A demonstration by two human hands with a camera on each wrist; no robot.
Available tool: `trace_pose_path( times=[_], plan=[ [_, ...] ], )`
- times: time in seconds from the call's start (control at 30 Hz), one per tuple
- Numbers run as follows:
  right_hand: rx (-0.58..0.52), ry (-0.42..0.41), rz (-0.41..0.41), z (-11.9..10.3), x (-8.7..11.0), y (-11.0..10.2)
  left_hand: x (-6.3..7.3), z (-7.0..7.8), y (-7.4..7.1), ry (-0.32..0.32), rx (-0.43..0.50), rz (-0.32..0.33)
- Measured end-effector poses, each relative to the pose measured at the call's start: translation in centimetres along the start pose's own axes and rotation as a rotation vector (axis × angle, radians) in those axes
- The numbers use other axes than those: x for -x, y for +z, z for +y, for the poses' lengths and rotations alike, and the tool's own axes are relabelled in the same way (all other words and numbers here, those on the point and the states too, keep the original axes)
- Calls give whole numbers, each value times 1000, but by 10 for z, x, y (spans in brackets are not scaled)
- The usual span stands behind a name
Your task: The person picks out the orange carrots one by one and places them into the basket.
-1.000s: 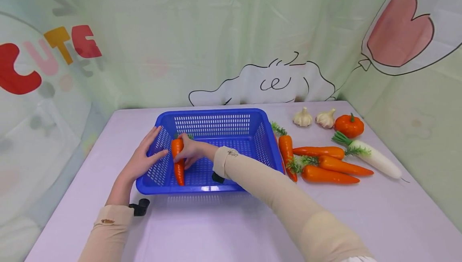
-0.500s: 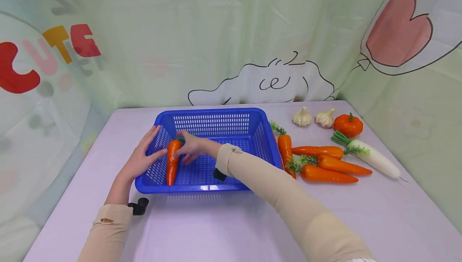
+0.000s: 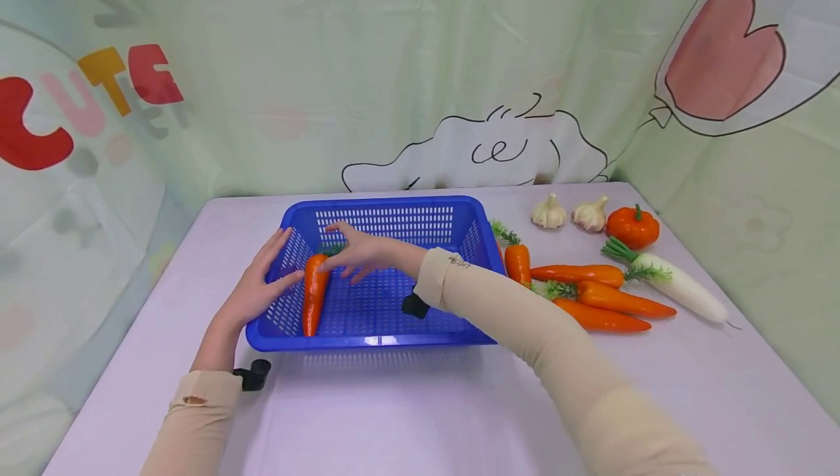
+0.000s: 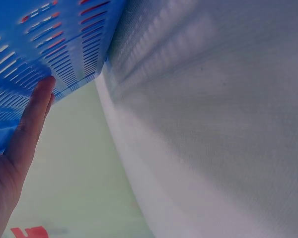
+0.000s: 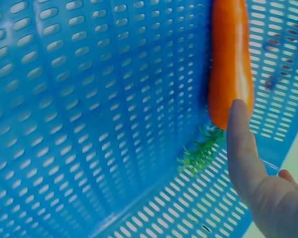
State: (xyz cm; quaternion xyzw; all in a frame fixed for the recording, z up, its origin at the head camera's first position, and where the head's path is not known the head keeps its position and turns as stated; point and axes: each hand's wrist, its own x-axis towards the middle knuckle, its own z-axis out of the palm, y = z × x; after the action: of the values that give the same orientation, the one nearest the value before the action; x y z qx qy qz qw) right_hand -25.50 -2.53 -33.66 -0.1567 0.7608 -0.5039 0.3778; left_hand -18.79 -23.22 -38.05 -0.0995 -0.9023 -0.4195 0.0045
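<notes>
A carrot (image 3: 315, 297) with a green top lies along the left side inside the blue plastic basket (image 3: 394, 342). My right hand (image 3: 364, 251) is over the basket just right of the carrot, fingers spread and holding nothing. In the right wrist view its thumb (image 5: 242, 148) overlaps the carrot's (image 5: 231, 59) thick end; I cannot tell whether they touch. My left hand (image 3: 259, 290) rests at the basket's left wall with straight fingers, thumb over the rim. From the left wrist, a finger (image 4: 35, 114) lies along the slotted outer wall.
Right of the basket lie several more carrots (image 3: 600, 315), partly hidden by my right sleeve. Beyond them are two garlic bulbs (image 3: 550, 212), a small orange pumpkin (image 3: 633, 227) and a white radish (image 3: 685, 290). A printed curtain (image 3: 407, 82) hangs behind the table.
My right hand has let go of the carrot and drawn back up and to the right. The carrot has shifted left against the basket's side. My left hand stays in place.
</notes>
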Motion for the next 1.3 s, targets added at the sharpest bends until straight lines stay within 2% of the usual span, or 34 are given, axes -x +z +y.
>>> trace_pose_path(
  times=[0.4,0.6,0.97,1.3],
  plan=[
    [204,-45,-12,-11,42,-29,1,1,1,-7,2,9],
    [249,-68,-21,-14,67,-43,1,1,1,-6,4,11],
    [274,-149,31,-5,106,-76,1,2,-1,-5,-3,10],
    [254,-153,113,14,135,-96,2,2,-1,6,0,7]
  ],
)
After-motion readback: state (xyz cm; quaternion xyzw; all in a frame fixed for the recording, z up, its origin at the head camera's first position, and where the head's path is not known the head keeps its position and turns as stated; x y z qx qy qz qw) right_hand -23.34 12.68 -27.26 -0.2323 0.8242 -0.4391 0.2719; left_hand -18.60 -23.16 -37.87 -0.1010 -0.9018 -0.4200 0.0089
